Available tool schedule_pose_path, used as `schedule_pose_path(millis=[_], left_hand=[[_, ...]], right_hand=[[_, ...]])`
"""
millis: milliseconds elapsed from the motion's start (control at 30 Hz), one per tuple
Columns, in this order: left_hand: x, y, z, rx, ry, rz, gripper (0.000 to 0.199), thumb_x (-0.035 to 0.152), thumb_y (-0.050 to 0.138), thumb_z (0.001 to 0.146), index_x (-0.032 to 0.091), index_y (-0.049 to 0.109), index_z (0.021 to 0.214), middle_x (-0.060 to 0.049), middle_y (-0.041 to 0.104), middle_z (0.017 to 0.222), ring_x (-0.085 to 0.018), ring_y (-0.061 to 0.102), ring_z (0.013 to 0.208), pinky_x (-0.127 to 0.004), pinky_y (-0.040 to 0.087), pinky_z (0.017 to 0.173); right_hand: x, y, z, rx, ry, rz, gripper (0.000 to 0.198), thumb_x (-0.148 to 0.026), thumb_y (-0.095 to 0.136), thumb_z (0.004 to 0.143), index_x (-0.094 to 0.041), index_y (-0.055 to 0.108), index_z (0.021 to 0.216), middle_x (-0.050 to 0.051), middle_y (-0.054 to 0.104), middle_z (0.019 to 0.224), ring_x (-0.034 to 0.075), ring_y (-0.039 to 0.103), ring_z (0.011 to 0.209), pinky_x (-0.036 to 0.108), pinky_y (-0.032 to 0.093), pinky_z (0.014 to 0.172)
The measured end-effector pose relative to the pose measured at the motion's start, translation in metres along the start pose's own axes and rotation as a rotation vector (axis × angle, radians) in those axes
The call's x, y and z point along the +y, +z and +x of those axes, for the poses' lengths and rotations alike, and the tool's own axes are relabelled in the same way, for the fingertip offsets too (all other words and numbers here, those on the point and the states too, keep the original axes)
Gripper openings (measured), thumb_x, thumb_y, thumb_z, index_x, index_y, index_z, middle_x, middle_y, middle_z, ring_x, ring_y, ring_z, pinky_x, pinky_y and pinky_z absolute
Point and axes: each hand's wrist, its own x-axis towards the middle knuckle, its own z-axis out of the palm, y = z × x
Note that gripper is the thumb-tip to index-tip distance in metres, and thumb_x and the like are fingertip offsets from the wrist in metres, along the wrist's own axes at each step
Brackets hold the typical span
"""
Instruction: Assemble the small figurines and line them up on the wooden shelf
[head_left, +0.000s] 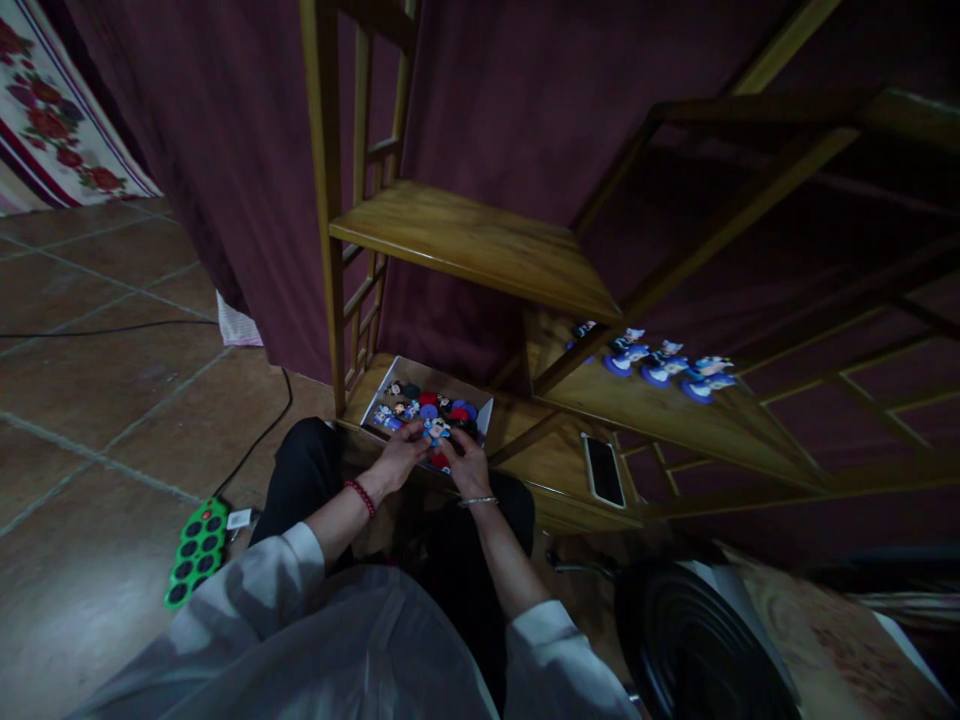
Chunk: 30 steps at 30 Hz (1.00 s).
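Observation:
A small blue-and-white figurine [436, 430] is pinched between my two hands, above the near edge of an open white box. My left hand [403, 452] grips it from the left, a red bead bracelet on the wrist. From the other side, the fingers of my right hand [466, 462] close on it; a thin light bracelet circles that wrist. Inside the box [485, 420] lie several more small figurines [395, 412] and round red and blue pieces [427, 400]. My hands cover part of the box's front.
A wooden shelf unit [480, 240] stands ahead. Several figurines on blue bases [664, 365] stand on a shelf to the right. A white-framed phone or tablet [604, 470] lies on the lowest board. A green power strip [196, 553] with a cable is on the tiled floor.

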Motion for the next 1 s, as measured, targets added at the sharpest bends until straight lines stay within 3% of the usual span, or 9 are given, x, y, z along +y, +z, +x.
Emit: schedule_pose_path(millis=[333, 500, 833, 1000], left_hand=[[-0.007, -0.001, 0.005, 0.092, 0.074, 0.306, 0.022, 0.011, 0.068, 0.06, 0.015, 0.066, 0.081, -0.002, 0.065, 0.077, -0.012, 0.055, 0.07, -0.023, 0.043, 0.071], [-0.006, 0.002, 0.005, 0.124, 0.109, 0.323, 0.033, 0.008, 0.07, 0.057, 0.017, 0.065, 0.089, -0.001, 0.064, 0.078, -0.012, 0.054, 0.071, -0.023, 0.043, 0.071], [-0.01, 0.016, 0.005, 0.091, 0.045, 0.365, 0.026, 0.009, 0.068, 0.061, 0.015, 0.063, 0.086, -0.001, 0.064, 0.077, -0.011, 0.056, 0.064, -0.025, 0.046, 0.068], [-0.011, 0.024, 0.003, 0.027, 0.078, 0.372, 0.027, 0.009, 0.07, 0.059, 0.015, 0.064, 0.085, -0.002, 0.064, 0.084, -0.012, 0.058, 0.068, -0.028, 0.047, 0.073]], right_hand=[[0.002, -0.003, -0.002, 0.007, -0.017, 0.038, 0.028, -0.037, 0.059, 0.069, -0.022, 0.066, 0.092, 0.001, 0.069, 0.089, 0.02, 0.063, 0.084, 0.036, 0.048, 0.081], [0.0, -0.007, -0.002, 0.005, -0.015, 0.054, 0.03, -0.039, 0.059, 0.07, -0.021, 0.065, 0.093, 0.001, 0.069, 0.091, 0.02, 0.062, 0.085, 0.035, 0.048, 0.081], [-0.003, -0.022, -0.004, 0.041, 0.026, 0.1, 0.03, -0.038, 0.059, 0.069, -0.022, 0.066, 0.093, 0.002, 0.068, 0.094, 0.02, 0.062, 0.087, 0.037, 0.048, 0.083], [-0.002, -0.034, -0.007, 0.049, 0.041, 0.094, 0.033, -0.039, 0.06, 0.068, -0.02, 0.066, 0.095, 0.003, 0.069, 0.093, 0.021, 0.063, 0.086, 0.037, 0.049, 0.082]])
